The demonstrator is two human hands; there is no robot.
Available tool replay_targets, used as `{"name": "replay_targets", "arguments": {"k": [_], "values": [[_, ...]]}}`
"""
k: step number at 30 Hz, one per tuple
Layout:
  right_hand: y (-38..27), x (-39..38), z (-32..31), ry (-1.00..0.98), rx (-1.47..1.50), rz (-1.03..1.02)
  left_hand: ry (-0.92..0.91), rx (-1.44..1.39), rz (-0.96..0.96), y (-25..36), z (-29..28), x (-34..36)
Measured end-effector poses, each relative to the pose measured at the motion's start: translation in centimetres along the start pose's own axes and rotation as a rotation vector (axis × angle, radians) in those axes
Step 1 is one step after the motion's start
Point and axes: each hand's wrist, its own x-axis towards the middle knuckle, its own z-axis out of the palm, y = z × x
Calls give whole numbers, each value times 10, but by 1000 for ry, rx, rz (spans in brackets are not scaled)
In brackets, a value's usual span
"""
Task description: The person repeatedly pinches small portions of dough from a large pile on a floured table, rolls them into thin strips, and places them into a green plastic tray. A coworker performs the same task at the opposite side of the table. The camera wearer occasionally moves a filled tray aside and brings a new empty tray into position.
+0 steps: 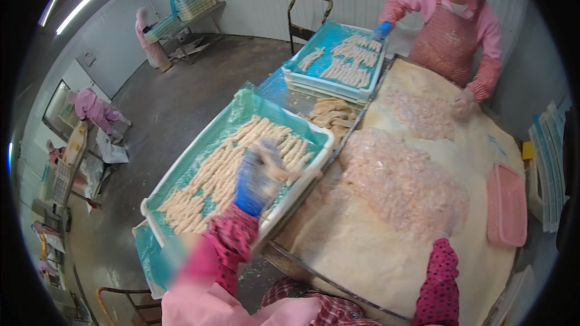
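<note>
My left hand (257, 178), in a blue glove and smeared by motion, is over a white tray (320, 139) lined with teal plastic. It seems to hold a pale coated meat strip (277, 168). Beneath it, rows of similar coated strips (202, 184) lie close together. To the right, my right hand (444, 233) reaches to the near edge of a heap of raw pinkish meat pieces (399, 178). Its fingers are hidden or blurred there. The heap rests on a table covered in pale powder or crumbs (344, 259).
Across the table, a co-worker (450, 42) has one hand at a second meat heap (417, 115) and a blue-gloved one at another lined tray (290, 78). A pink basket (507, 205) stands at the right. Beige cloth-like pieces (332, 115) lie between the trays. More people work far left.
</note>
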Motion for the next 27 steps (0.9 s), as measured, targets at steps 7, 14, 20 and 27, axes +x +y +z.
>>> {"name": "replay_targets", "arguments": {"k": [7,14,20,27], "values": [[-6,-10,14,-41,206,-29,913,945,583,224,-87,0],[21,5,31,-11,246,60,642,1529,-12,252,-202,5],[23,11,24,-43,440,77,489,1462,-266,288,-168,-13],[-12,-16,-52,-61,1045,143,557,1808,-347,286,-119,-102]]}}
